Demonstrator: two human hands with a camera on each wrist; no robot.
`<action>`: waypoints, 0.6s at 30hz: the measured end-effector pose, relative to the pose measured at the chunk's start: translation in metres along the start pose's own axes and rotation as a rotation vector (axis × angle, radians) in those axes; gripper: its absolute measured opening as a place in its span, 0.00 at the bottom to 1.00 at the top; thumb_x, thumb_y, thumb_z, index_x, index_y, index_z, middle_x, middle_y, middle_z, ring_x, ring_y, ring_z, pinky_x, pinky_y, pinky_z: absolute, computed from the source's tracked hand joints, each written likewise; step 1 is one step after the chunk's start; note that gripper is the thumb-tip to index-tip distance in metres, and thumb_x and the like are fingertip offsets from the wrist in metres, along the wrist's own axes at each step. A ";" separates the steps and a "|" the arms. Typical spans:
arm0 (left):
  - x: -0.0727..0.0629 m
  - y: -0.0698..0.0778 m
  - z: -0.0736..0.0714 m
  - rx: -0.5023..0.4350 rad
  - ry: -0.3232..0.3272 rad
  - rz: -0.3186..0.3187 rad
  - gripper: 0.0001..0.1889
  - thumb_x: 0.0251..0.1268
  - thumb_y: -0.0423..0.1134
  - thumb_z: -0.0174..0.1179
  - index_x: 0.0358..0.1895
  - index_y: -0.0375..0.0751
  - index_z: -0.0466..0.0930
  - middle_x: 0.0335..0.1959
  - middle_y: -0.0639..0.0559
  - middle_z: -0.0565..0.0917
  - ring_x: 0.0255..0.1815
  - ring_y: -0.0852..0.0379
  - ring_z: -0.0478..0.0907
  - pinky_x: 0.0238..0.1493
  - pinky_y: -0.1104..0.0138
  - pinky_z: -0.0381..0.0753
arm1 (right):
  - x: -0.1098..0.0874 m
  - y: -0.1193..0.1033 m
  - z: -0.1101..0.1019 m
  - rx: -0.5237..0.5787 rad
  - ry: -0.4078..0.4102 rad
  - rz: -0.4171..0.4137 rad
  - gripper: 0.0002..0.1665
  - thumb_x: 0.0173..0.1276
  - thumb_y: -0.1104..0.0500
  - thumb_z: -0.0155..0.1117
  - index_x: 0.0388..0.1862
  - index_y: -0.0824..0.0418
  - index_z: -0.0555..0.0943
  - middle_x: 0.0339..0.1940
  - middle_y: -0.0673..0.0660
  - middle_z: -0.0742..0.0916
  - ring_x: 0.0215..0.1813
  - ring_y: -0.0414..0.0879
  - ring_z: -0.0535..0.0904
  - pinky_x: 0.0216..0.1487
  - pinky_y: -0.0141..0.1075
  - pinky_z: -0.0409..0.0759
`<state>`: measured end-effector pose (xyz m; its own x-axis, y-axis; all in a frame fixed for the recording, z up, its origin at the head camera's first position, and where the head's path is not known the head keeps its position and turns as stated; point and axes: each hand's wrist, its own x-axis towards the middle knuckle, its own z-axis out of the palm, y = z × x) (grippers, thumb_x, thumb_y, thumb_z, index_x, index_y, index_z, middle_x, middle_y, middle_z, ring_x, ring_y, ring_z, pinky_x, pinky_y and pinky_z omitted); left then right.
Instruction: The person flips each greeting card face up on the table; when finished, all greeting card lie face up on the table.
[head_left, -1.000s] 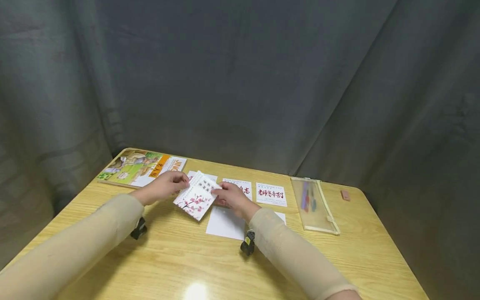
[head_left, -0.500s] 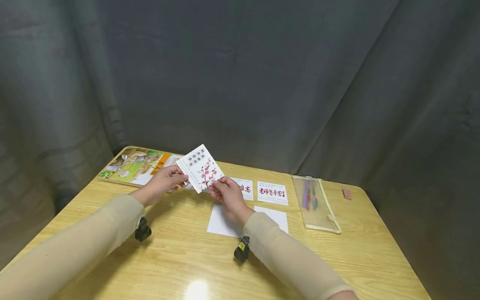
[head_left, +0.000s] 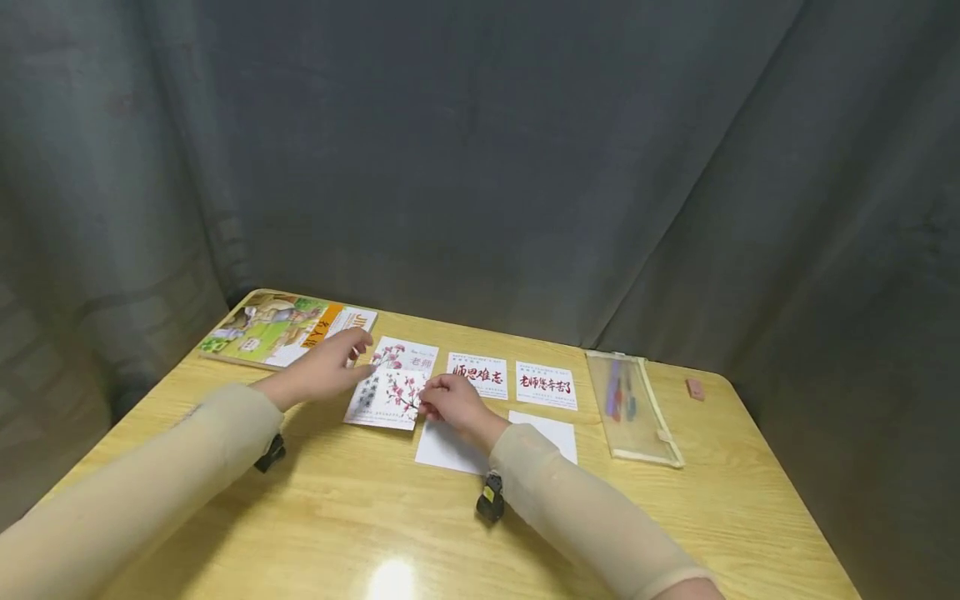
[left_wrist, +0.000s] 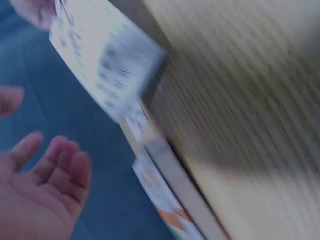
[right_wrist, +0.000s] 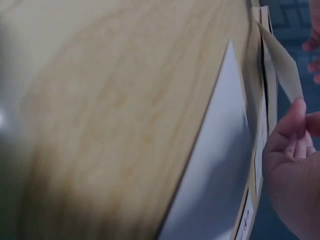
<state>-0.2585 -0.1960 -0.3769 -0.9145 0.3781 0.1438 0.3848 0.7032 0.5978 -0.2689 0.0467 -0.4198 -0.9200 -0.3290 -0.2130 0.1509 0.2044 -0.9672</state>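
Note:
My right hand [head_left: 459, 407] pinches the right edge of a white card [head_left: 378, 400] printed with pink blossoms and dark Chinese characters. In the right wrist view the thumb and finger of this hand [right_wrist: 292, 165] meet at the card's corner [right_wrist: 282, 62]. Just left of the card, my left hand [head_left: 324, 367] has loosely bent fingers. The left wrist view shows a gap between that hand [left_wrist: 45, 192] and the blurred card [left_wrist: 112, 65]. Behind it a pink-flowered card [head_left: 405, 353] lies on the table, its lower part covered.
Two cards with red characters, one [head_left: 487, 375] beside the other [head_left: 547, 385], lie at the back. Nearer are two blank white cards, left [head_left: 446, 450] and right [head_left: 551, 433]. A picture book [head_left: 277, 329], a zip pencil pouch [head_left: 633, 408] and a pink eraser [head_left: 695, 389] flank them.
The blossom card, raised and held by both hands half a second ago, has turned and come down toward the table. My left hand has let go of it; the right still holds it.

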 end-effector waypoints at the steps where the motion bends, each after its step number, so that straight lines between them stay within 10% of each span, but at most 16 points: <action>1: -0.001 0.005 0.003 0.057 -0.037 0.036 0.21 0.73 0.37 0.61 0.61 0.26 0.72 0.55 0.32 0.78 0.55 0.36 0.77 0.56 0.44 0.78 | 0.000 0.001 0.001 -0.009 -0.005 0.007 0.05 0.74 0.69 0.59 0.43 0.73 0.80 0.30 0.55 0.84 0.29 0.40 0.79 0.32 0.27 0.81; 7: -0.012 0.027 0.024 0.198 -0.248 0.128 0.25 0.71 0.40 0.61 0.66 0.30 0.75 0.62 0.33 0.77 0.65 0.34 0.74 0.67 0.43 0.73 | 0.000 0.005 0.008 -0.019 -0.013 0.039 0.05 0.72 0.71 0.60 0.41 0.74 0.81 0.24 0.54 0.83 0.25 0.39 0.78 0.27 0.25 0.79; 18: -0.027 0.026 0.043 0.298 -0.465 0.014 0.32 0.73 0.47 0.64 0.74 0.34 0.71 0.73 0.29 0.67 0.75 0.27 0.61 0.73 0.38 0.61 | -0.006 0.006 0.017 0.010 -0.001 0.103 0.08 0.75 0.71 0.57 0.47 0.74 0.81 0.29 0.57 0.84 0.27 0.39 0.79 0.30 0.27 0.82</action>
<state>-0.2183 -0.1626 -0.3990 -0.7837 0.5669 -0.2539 0.4767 0.8109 0.3394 -0.2568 0.0343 -0.4268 -0.8993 -0.3073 -0.3111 0.2480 0.2276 -0.9416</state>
